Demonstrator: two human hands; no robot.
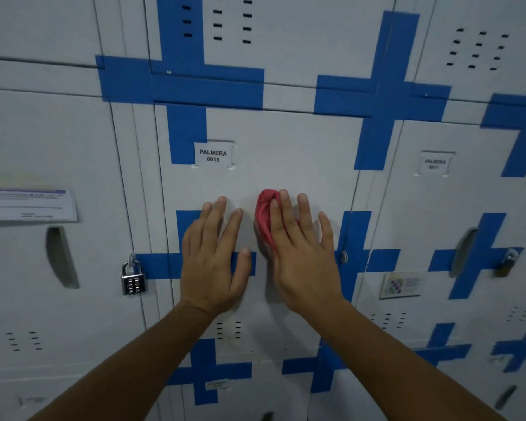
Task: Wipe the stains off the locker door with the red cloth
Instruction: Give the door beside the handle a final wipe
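The red cloth [264, 220], bunched into a crumpled wad, sits under the right hand [304, 253], whose straight fingers press it against the locker door [286, 159]. Just beside it, the left hand [213, 259] lies flat, fingers spread.

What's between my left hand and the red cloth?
In the head view, only a narrow strip of bare locker door separates the left hand from the red cloth; a blue tape end reaches into it beside the thumb.

Bare locker door [286, 153]; padlock [132, 279] just beside, left.
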